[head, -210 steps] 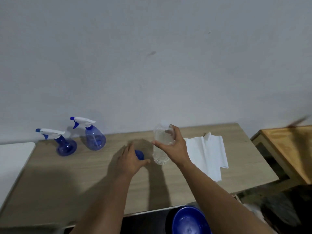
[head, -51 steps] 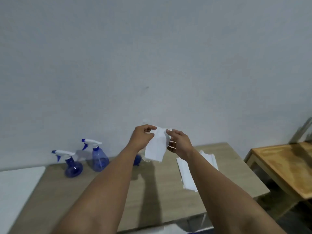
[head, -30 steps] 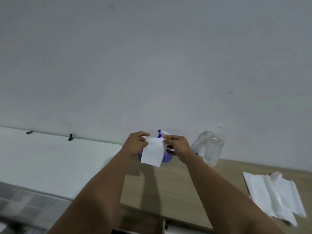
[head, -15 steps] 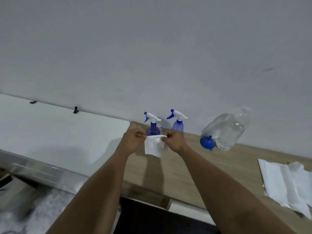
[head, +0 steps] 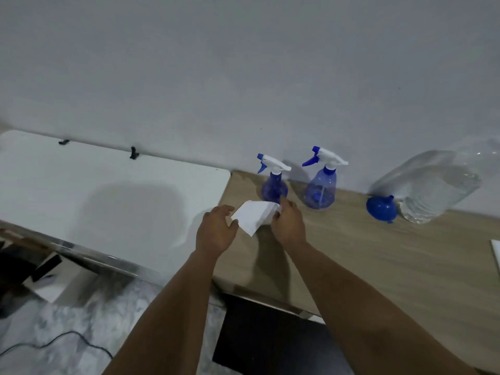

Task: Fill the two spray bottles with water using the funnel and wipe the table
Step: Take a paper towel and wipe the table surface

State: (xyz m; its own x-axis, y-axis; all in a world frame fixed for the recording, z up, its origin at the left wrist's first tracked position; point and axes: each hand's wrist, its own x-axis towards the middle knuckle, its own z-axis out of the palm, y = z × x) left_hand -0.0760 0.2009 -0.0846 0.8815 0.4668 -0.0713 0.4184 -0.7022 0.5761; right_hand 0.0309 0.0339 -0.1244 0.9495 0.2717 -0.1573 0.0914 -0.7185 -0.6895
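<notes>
Two blue spray bottles with white trigger heads stand by the wall, one on the left [head: 273, 185] and one on the right [head: 321, 188]. A blue funnel [head: 381, 208] lies on the wooden table [head: 378, 261] beside a clear water bottle [head: 430, 190]. A folded white tissue [head: 254, 216] is low over the table's left end, in front of the left spray bottle. My right hand [head: 288, 223] pinches its right edge. My left hand [head: 216, 231] touches its left edge with the fingers bent.
A white tabletop [head: 102, 196] adjoins the wooden table on the left. The corner of more white tissue [head: 495, 253] shows at the right edge. A dark panel [head: 259, 336] sits under the table front, and a cable [head: 54, 339] lies on the floor.
Both hands have lowered the tissue from in front of the spray bottles toward the table surface. The view has tilted down and shifted left.
</notes>
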